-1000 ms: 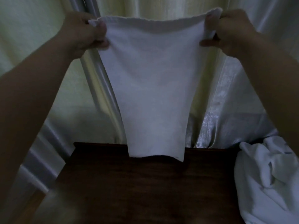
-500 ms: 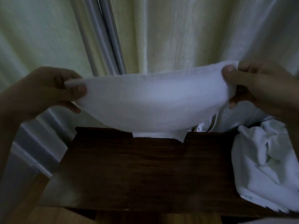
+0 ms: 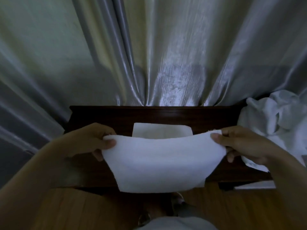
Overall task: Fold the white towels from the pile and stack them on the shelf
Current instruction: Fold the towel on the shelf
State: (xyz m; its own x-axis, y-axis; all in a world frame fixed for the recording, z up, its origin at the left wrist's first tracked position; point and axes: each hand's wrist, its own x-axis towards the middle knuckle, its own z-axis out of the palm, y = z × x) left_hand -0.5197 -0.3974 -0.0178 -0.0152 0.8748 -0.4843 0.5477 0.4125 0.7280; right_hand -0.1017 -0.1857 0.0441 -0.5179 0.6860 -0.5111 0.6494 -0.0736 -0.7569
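A white towel (image 3: pixel 159 161) is stretched between my two hands over the dark wooden shelf top (image 3: pixel 103 117). My left hand (image 3: pixel 89 141) pinches its left corner, thumb on top. My right hand (image 3: pixel 240 143) pinches the right corner the same way. The towel's far part lies flat on the wood, and its near part sags down over the front edge. A crumpled pile of white towels (image 3: pixel 274 123) sits on the right end of the shelf top, just past my right hand.
Shiny grey curtains (image 3: pixel 166 55) hang right behind the shelf and touch its back edge. Wooden floor (image 3: pixel 74 209) runs below the front edge, where my feet show. A pale flat thing (image 3: pixel 255 185) sticks out under the shelf's right end.
Both hands have come down from head height to the shelf top with the towel. The towel's lower end now lies on the wood. The view has tilted down to the floor.
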